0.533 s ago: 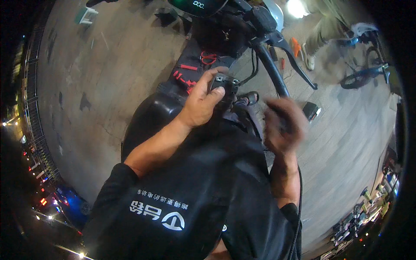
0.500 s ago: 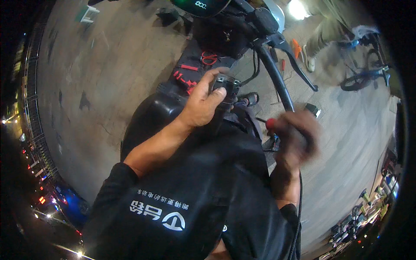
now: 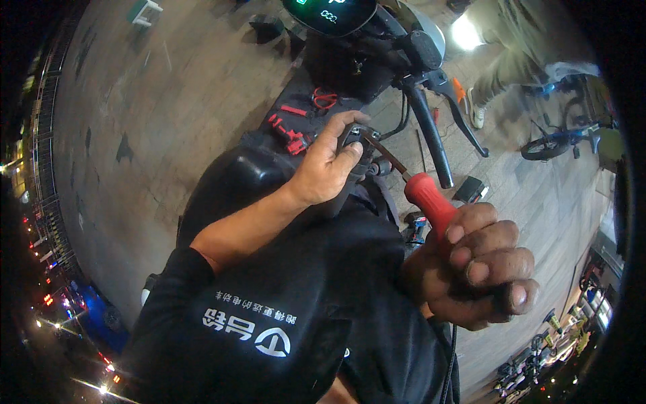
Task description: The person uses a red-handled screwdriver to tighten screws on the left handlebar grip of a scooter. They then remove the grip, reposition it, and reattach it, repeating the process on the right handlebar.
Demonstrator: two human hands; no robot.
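Observation:
My left hand (image 3: 316, 172) grips a small black part with metal fittings (image 3: 365, 139), thumb on its near side and fingers around the far side. A dark cable runs from near it toward the handlebar. In my right hand (image 3: 481, 262) is a screwdriver (image 3: 428, 196) with a red handle, its end against the palm and the fingers curled. The shaft slants up and left, and its tip meets the fittings on the black part. Whether it sits in a screw cannot be made out.
An electric scooter's handlebar (image 3: 429, 138) and brake lever (image 3: 468, 124) stand ahead, with a lit display (image 3: 328, 15). Red-handled tools (image 3: 293, 138) lie on its footboard. A dark box (image 3: 471, 190) and a blue power tool (image 3: 416, 229) are at the right. Beyond are a person's shoe (image 3: 477, 114) and a small bicycle (image 3: 562, 141).
My right hand has swung nearer and lower, bringing the screwdriver's tip onto the black part. The left hand keeps its hold, slightly shifted to the right in view.

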